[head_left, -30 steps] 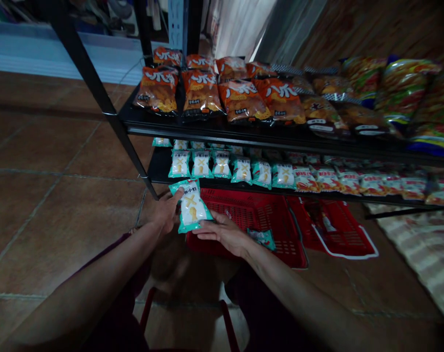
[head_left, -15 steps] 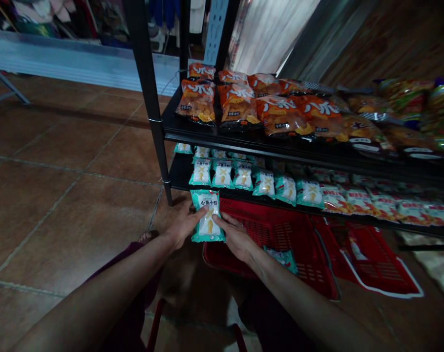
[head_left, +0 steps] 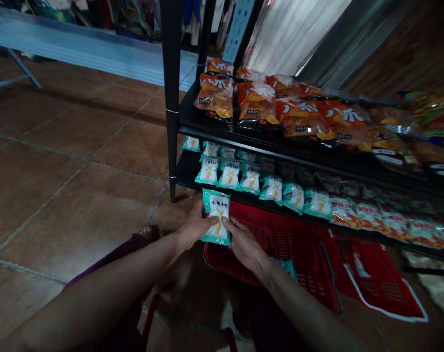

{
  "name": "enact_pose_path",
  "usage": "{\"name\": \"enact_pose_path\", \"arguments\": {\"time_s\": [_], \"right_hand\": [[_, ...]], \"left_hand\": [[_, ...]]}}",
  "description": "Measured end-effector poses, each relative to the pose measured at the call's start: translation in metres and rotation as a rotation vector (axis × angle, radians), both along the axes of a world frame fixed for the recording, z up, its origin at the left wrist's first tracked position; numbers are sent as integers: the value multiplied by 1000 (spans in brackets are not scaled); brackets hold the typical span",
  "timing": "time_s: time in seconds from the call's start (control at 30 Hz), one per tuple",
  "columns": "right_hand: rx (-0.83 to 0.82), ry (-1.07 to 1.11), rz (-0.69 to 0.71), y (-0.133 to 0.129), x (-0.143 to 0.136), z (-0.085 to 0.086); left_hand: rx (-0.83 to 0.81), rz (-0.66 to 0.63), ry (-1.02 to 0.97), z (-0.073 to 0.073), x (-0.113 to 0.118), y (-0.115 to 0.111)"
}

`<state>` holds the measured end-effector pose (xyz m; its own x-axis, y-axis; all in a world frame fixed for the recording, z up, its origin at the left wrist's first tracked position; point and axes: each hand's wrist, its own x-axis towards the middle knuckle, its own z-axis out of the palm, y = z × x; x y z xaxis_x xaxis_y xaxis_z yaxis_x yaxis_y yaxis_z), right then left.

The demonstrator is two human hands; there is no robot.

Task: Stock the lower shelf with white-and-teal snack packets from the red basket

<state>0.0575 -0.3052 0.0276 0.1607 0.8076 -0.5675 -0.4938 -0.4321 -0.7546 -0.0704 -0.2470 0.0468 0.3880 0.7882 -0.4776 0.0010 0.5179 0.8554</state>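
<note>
A teal and white snack bag (head_left: 219, 208) is held upright in front of the shelf, its printed face toward me. My left hand (head_left: 195, 226) grips its left edge, with the thumb across the front. On the right edge my right hand (head_left: 243, 242) holds it too, thumb on the front and the other fingers partly hidden. Just behind the held bag, similar teal bags (head_left: 229, 174) stand in rows on the lower shelf. Below and to the right sits a red basket (head_left: 280, 234) with a teal packet (head_left: 288, 268) inside, partly covered by my right forearm.
Orange snack bags (head_left: 257, 103) fill the upper shelf. A black shelf post (head_left: 172, 98) rises at the rack's left end. Red-and-white bags (head_left: 370, 215) line the lower shelf's right part. Another red basket (head_left: 390, 281) with a white handle lies at the right.
The view has shifted, so the shelf and baskets appear farther right. Both hands still hold the same bag, and the left thumb sits lower on its front.
</note>
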Motion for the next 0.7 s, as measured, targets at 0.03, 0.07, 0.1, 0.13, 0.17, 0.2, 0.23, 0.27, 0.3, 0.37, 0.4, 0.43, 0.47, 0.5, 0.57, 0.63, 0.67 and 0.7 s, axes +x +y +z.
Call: {"name": "enact_pose_path", "arguments": {"time_s": [0.03, 0.07, 0.1, 0.13, 0.17, 0.2, 0.23, 0.27, 0.3, 0.37, 0.4, 0.43, 0.47, 0.5, 0.57, 0.63, 0.67, 0.7], "right_hand": [[3, -16, 3, 0, 0, -1], [8, -30, 13, 1, 0, -1], [12, -40, 27, 4, 1, -1], [18, -49, 38, 8, 1, 1], [27, -61, 44, 14, 1, 2], [40, -75, 50, 22, 2, 5], [58, -91, 55, 31, 2, 8], [80, -110, 62, 41, 3, 12], [103, -127, 73, 52, 4, 15], [142, -162, 92, 75, 6, 22], [159, -181, 91, 86, 7, 24], [172, -199, 87, 96, 8, 27], [181, -216, 81, 105, 8, 28], [182, -228, 77, 114, 8, 29], [164, -243, 67, 131, 8, 31], [159, -252, 68, 147, 6, 32], [165, -254, 73, 156, 6, 33], [168, -257, 77, 164, 5, 33]], "left_hand": [[11, 8, 1, -3, 1, 0], [23, 22, -1, -6, 3, 2], [38, 41, 1, -10, 5, 4], [60, 64, 7, -13, 7, 9], [87, 91, 22, -15, 9, 15], [115, 116, 46, -16, 12, 23], [145, 136, 75, -16, 14, 33], [169, 158, 108, -15, 17, 43], [191, 167, 131, -14, 19, 55], [235, 151, 148, -9, 22, 78], [258, 140, 153, -6, 23, 89], [285, 133, 158, -4, 24, 99], [315, 130, 166, -2, 24, 108], [347, 130, 181, 0, 24, 116], [412, 136, 235, 2, 23, 130], [457, 153, 302, 5, 22, 142], [474, 163, 333, 7, 22, 147], [489, 174, 361, 8, 21, 152]]}}
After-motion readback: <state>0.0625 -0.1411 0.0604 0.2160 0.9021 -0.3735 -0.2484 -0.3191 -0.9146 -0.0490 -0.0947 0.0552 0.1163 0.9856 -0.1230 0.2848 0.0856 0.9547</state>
